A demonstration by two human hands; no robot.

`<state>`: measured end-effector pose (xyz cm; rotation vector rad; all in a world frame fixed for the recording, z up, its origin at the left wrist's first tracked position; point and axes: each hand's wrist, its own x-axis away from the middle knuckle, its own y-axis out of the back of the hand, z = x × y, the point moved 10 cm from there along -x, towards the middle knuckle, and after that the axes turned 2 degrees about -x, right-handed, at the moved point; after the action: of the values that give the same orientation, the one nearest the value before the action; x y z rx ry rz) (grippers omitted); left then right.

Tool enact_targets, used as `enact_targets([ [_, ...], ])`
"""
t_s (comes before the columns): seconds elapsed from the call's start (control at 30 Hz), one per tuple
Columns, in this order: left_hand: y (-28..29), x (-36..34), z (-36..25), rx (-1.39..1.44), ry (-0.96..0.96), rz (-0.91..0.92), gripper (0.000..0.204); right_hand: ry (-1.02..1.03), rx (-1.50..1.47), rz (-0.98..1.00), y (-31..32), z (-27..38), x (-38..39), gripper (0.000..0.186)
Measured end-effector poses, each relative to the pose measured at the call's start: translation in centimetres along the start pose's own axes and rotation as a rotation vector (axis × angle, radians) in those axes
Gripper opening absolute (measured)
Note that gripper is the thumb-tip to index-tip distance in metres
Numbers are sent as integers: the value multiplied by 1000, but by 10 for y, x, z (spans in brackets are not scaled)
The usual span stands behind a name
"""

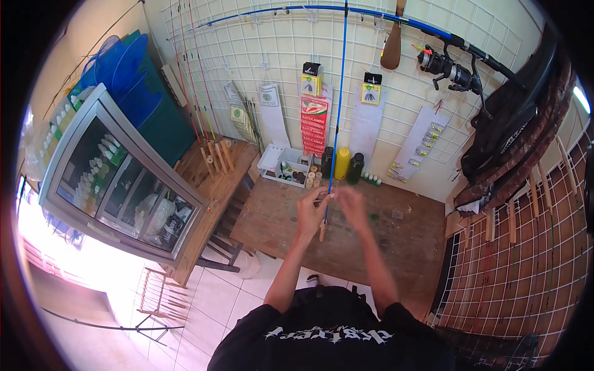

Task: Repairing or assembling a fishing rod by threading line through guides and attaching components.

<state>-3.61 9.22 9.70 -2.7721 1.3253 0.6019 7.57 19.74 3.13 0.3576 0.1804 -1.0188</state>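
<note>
A thin blue fishing rod (340, 105) rises from between my hands, with its light brown handle end (323, 231) hanging below them over the wooden table. My left hand (309, 211) is closed on the rod, its fingers curled round the lower part of the blue shaft. Right beside it, my right hand (352, 206) is up against the rod, smeared by motion, so its finger positions are unclear. Something small and whitish (332, 195) shows between the fingertips; I cannot make out what it is.
Behind the wooden table (284, 216), bottles including a yellow one (341, 164) and a white divided organizer (284, 166) stand by the wall grid. A rod with a reel (455, 71) hangs above. A glass cabinet (117, 179) stands left; dark rod bags (516, 123) hang right.
</note>
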Motion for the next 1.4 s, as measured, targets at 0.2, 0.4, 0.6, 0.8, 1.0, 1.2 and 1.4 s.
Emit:
enact_targets([
  [0.2, 0, 5, -5, -51, -47, 8, 19, 125, -608, -24, 22, 171, -57, 20],
  [0.4, -1, 9, -17, -81, -54, 9, 20, 164, -628, -77, 28, 197, -58, 24],
  [0.6, 0, 12, -17, -60, -74, 25, 22, 144, -653, -86, 28, 197, -53, 27],
  [0.8, -1, 7, -8, -72, -22, 31, 22, 137, -589, -8, 17, 182, -53, 28],
  [1.0, -9, 5, 8, -89, 44, 125, 23, 28, -412, 101, 5, 135, -42, 30],
  [1.2, -14, 31, 65, 99, 40, 144, 28, -2, -363, 86, -2, 117, -25, 27],
  [1.4, -27, 71, 139, -187, 298, 271, 39, -9, -267, 114, -12, 98, -17, 22],
])
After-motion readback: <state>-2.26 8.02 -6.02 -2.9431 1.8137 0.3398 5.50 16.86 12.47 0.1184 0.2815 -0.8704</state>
